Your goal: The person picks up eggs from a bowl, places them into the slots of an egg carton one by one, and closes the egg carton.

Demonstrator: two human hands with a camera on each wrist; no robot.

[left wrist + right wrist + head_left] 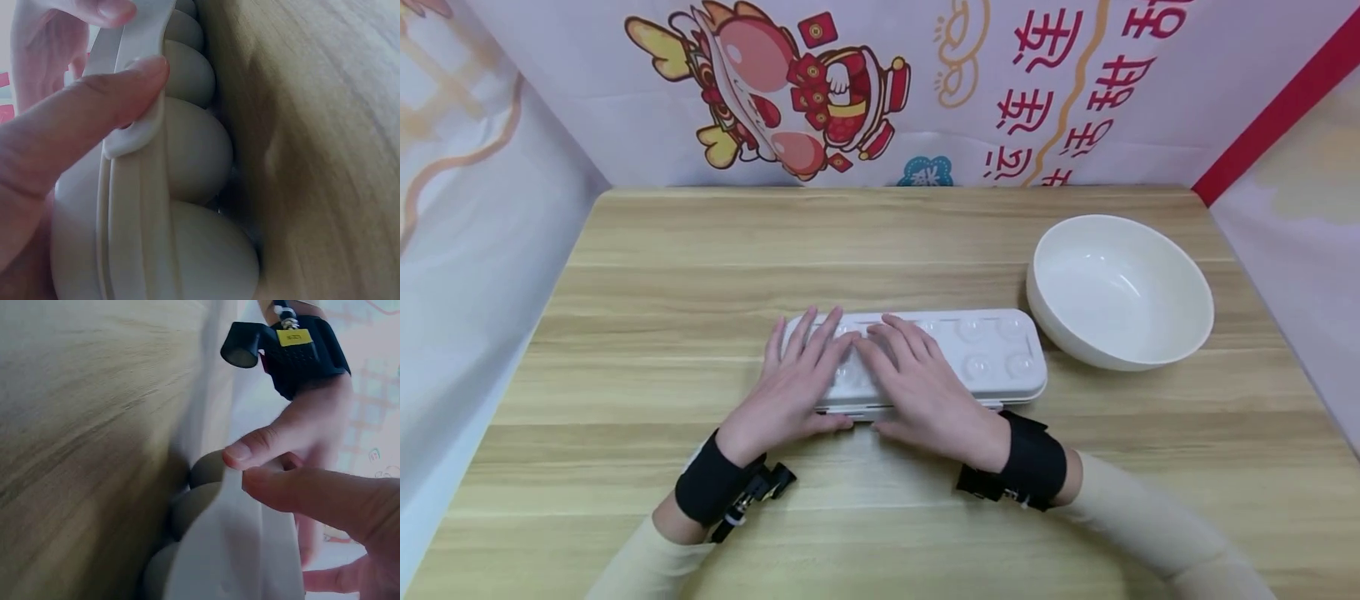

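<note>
A white lidded egg box (958, 362) lies lengthwise across the table, its lid covered in rounded bumps. My left hand (790, 392) spreads straight fingers over the lid's left half, its thumb against the front side. Over the middle lies my right hand (928, 396), fingers lightly bent on the lid, thumb also at the front. In the left wrist view the left thumb (94, 115) presses the front clasp (140, 140), above a row of rounded egg cups (200, 150). The right wrist view has both thumb tips close together on that clasp. The lid sits down on the base.
A large white bowl (1120, 292) stands at the right, close to the box's far right corner. Wood-grain table (700, 250) surrounds the box. Printed cloth (880, 100) hangs behind the table and along its sides. Each wrist wears a black strap with a small camera.
</note>
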